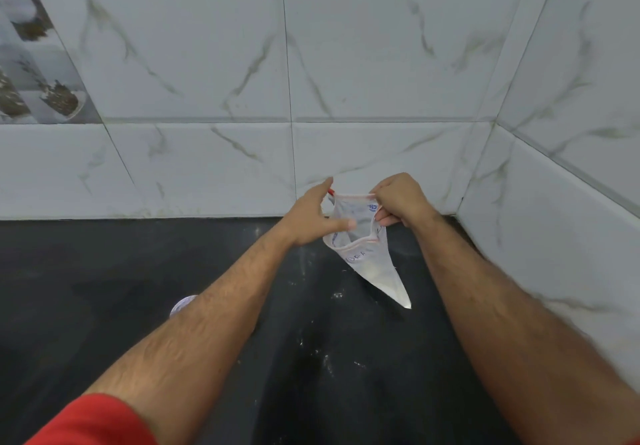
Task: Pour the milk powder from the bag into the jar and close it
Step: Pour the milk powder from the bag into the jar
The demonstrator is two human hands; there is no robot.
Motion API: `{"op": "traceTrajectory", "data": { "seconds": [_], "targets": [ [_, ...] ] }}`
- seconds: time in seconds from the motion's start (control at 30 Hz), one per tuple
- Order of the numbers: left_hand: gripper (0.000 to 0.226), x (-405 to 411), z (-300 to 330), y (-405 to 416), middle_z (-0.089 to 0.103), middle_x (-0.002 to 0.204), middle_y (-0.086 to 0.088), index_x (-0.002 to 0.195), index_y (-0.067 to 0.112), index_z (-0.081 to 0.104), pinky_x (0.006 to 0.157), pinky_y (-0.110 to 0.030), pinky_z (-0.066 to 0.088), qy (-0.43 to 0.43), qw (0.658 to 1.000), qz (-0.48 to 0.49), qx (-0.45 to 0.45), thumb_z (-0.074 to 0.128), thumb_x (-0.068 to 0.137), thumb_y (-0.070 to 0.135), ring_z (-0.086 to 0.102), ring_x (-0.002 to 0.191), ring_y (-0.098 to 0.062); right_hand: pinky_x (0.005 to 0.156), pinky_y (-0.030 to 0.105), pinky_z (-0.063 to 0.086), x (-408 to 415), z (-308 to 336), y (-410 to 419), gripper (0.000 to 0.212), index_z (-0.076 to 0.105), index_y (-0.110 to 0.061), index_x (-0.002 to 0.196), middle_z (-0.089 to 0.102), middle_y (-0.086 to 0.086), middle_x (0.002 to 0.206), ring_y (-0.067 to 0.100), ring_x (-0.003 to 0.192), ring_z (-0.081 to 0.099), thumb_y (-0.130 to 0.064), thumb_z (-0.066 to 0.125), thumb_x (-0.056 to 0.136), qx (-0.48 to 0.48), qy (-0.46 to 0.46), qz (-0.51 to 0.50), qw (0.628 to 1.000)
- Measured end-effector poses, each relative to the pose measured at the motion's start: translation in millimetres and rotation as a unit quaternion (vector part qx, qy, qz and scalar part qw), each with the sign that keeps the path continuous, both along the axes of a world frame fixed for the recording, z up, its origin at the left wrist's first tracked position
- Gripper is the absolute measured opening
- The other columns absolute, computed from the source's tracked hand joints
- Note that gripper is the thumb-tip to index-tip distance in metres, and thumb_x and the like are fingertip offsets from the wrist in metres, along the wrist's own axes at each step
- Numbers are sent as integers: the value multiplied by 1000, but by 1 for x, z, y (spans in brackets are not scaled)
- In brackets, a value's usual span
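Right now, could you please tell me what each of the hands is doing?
Left hand: pinches the bag at its rim.
Right hand: grips the bag's opposite rim.

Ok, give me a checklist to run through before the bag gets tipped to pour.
1. Bag held by both hands: ok. The left hand and the right hand grip the top edge of the bag.
2. Bag mouth open: ok, the rim is spread apart between the hands.
3. Powder left in the bag: cannot tell; the bag looks slack.
4. Jar under the bag: not ok. Only a round pale thing peeks out beside the left forearm, far from the bag; whether it is the jar or its lid, cannot tell.
5. Countertop clean: not ok, white specks lie below the bag.
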State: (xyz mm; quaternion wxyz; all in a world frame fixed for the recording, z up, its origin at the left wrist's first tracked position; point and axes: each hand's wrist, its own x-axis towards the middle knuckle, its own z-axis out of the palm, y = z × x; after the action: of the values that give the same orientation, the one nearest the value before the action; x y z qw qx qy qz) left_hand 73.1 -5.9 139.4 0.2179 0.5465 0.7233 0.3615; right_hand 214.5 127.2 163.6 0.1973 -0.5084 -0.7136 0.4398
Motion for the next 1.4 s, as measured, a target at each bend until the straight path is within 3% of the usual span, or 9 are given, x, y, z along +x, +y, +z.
{"op": "traceTrajectory", "data": {
  "seconds": [0.07,0.17,0.37,0.67,0.87,1.03,1.13,1.23,1.4],
  "targets": [
    [140,2,-9,-1,5,167,-1,159,20,-2,122,-44,21,78,995,-40,-53,87,59,58,12,152,-22,55,30,58,1,0,-9,32,67,8,111,64,7,44,23,48,68,-1,40,95,-12,-4,5,1000],
    [154,7,-27,-3,-12,167,0,156,26,-17,122,-53,18,126,988,-43,-79,89,50,62,0,154,-26,83,48,62,-1,-3,-19,32,66,11,112,67,14,62,38,78,76,0,40,97,-10,3,9,1000],
    [143,5,-43,-5,22,161,-5,156,31,-14,109,-37,39,18,999,9,-34,93,61,37,34,144,-25,84,48,62,1,-14,-24,29,65,10,113,74,23,80,33,75,77,-2,43,98,-15,-33,36,999],
    [141,-5,-41,-6,24,164,0,157,26,-14,112,-34,35,-43,995,-42,-83,91,64,39,34,146,-20,73,40,65,5,-14,-34,21,74,-6,100,76,18,88,28,71,77,-2,54,96,62,-117,103,986],
    [103,3,-41,-9,54,144,-4,156,22,20,102,-40,49,24,997,59,-39,78,71,31,57,125,-23,59,34,62,9,-16,-37,27,72,-8,99,74,14,85,27,68,77,-2,45,94,38,-75,78,993],
    [70,4,-45,-13,69,122,2,143,25,45,99,-44,47,104,991,78,-21,69,78,37,64,112,-22,40,20,40,20,-22,-30,30,67,-12,86,69,9,57,18,45,68,-1,39,83,42,-58,-5,997],
    [30,0,-48,-12,73,94,10,109,30,67,90,-40,49,152,987,58,-18,64,80,39,67,94,-19,40,20,39,24,-26,-28,28,65,-14,84,66,8,58,15,45,64,-2,40,84,29,-33,-31,999],
    [14,4,-44,-11,55,65,6,80,21,57,78,-38,46,197,979,40,-34,57,77,35,52,70,-22,39,20,42,25,-28,-26,21,64,-14,87,66,10,67,14,47,64,-4,46,90,2,-10,-27,1000],
    [27,11,-42,-13,66,98,11,97,29,54,90,-44,45,144,989,12,-35,54,72,40,58,88,-20,45,27,57,25,-29,-25,22,62,-1,115,70,20,81,22,57,74,-1,47,98,-79,83,-46,992]
  ]
}}
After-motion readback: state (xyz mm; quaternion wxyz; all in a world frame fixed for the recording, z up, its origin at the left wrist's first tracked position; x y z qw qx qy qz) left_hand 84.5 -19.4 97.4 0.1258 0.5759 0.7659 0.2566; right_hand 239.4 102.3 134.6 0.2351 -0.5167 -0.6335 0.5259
